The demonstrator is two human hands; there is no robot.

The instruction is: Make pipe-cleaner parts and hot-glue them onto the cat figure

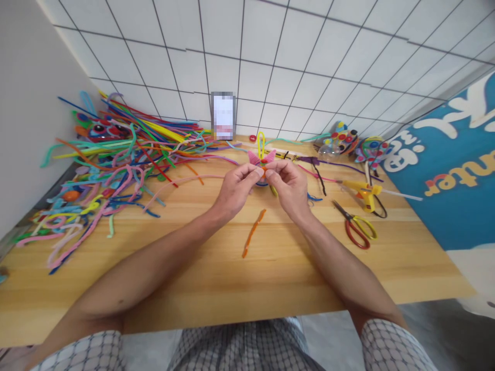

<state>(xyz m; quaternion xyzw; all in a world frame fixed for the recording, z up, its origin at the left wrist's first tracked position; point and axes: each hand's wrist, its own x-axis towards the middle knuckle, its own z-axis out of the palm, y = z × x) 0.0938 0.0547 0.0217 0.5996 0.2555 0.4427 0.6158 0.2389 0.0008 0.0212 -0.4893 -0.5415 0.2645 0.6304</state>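
My left hand (pixel 236 189) and my right hand (pixel 290 189) meet over the middle of the table, thumbs and index fingertips pinched together. Between the fingertips shows a small bit of orange pipe cleaner (pixel 265 169). Right behind it stands a craft piece with pink pointed parts (pixel 254 156) and a tall yellow pipe cleaner loop (pixel 261 139); my fingers hide much of its lower part. A loose orange pipe cleaner (pixel 254 234) lies on the wood nearer to me, between my forearms.
A big pile of colourful pipe cleaners (pixel 154 129) covers the left side. A phone (pixel 223 116) leans on the tiled wall. To the right lie scissors (pixel 358 226), a yellow glue gun (pixel 361 191) and decorated craft figures (pixel 340 139). The wooden table (pixel 185 288) ends close to my body.
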